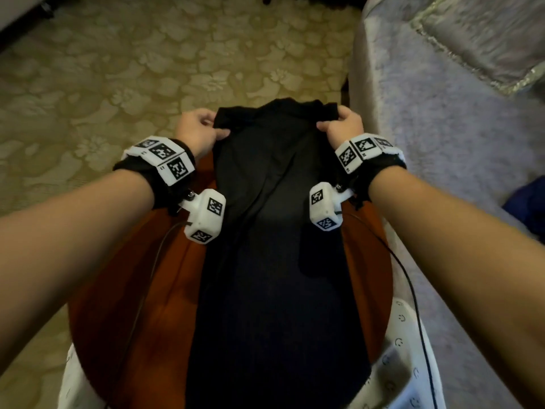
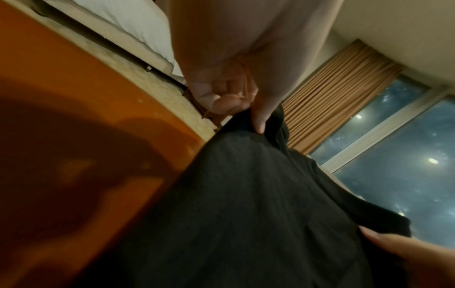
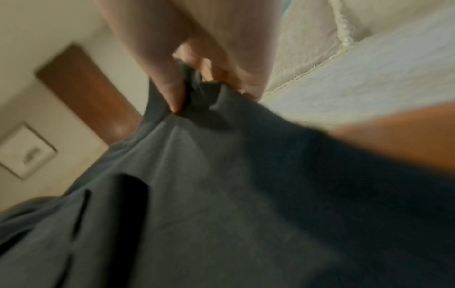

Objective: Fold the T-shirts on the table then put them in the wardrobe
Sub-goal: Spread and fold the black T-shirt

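A black T-shirt (image 1: pixel 274 231) lies in a long narrow strip across the round orange-brown table (image 1: pixel 118 305). My left hand (image 1: pixel 200 128) pinches the far left corner of the shirt between thumb and fingers. My right hand (image 1: pixel 342 122) pinches the far right corner the same way. The far end of the shirt is raised a little off the table between both hands. In the left wrist view my left hand's thumb (image 2: pixel 261 117) presses into the dark T-shirt (image 2: pixel 246 204). In the right wrist view my right hand's thumb (image 3: pixel 172 91) pinches the T-shirt (image 3: pixel 221 194).
A bed with a pale lilac cover (image 1: pixel 442 128) stands close on the right, with a dark blue cloth (image 1: pixel 528 205) lying on it. Patterned beige carpet (image 1: pixel 147 69) spreads beyond the table. A curtain (image 2: pixel 332 93) and window show in the left wrist view.
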Demonstrator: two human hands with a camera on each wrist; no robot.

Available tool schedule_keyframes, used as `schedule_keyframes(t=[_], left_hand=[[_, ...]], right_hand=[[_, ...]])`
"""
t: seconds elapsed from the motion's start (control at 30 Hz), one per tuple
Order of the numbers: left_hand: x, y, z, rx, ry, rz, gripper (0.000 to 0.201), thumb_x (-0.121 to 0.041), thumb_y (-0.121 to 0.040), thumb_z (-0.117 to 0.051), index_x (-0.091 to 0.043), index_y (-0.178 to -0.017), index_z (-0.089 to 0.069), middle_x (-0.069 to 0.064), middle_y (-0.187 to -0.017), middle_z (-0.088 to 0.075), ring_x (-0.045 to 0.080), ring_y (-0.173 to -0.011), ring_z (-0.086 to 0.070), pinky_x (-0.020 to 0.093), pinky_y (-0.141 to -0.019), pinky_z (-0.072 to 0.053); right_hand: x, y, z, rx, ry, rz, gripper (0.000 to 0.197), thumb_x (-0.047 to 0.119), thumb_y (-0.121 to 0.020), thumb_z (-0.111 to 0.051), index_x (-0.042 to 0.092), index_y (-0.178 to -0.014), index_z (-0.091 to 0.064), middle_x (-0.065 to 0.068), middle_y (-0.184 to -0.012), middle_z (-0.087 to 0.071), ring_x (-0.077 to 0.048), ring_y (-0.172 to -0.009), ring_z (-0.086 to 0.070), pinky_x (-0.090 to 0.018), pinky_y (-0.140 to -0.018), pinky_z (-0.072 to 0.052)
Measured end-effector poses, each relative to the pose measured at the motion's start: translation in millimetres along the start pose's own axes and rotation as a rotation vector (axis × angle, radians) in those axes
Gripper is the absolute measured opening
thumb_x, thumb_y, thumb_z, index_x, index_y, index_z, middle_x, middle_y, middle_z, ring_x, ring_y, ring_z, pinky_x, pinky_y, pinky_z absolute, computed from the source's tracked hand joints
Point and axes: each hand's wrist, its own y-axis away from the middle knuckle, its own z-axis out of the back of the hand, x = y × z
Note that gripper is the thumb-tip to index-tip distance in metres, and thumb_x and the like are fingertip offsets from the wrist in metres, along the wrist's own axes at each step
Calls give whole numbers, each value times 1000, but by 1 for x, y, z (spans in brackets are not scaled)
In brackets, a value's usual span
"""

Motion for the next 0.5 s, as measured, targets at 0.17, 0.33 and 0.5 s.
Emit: schedule_keyframes(t=[0.17, 0.33, 0.5], left_hand=[[-20, 36, 32, 124, 106, -69, 28, 6, -85, -62, -16, -72, -51, 1, -71, -48, 1, -46, -50, 11, -41, -39], [-11, 102, 52, 219, 55, -219, 19, 12, -85, -58, -6, -83, -54, 4, -71, -56, 0, -41, -56, 12, -45, -46], [28, 152, 68, 307, -135, -309, 34, 5, -83, -65, -29, -79, -60, 9, -81, -64, 17, -73, -63, 25, -72, -49]], right_hand=[[8, 30, 20, 70, -203, 25, 32, -10, -80, -56, 20, -89, -64, 4, -85, -64, -17, -91, -62, -29, -84, -51], [-15, 90, 49, 170, -93, 122, 31, -11, -79, -58, 20, -78, -59, 8, -67, -59, 7, -56, -57, -10, -57, -44], [-41, 147, 68, 303, 120, 233, 14, -18, -79, -54, -9, -89, -57, -12, -78, -54, 6, -58, -50, -12, -60, -39]])
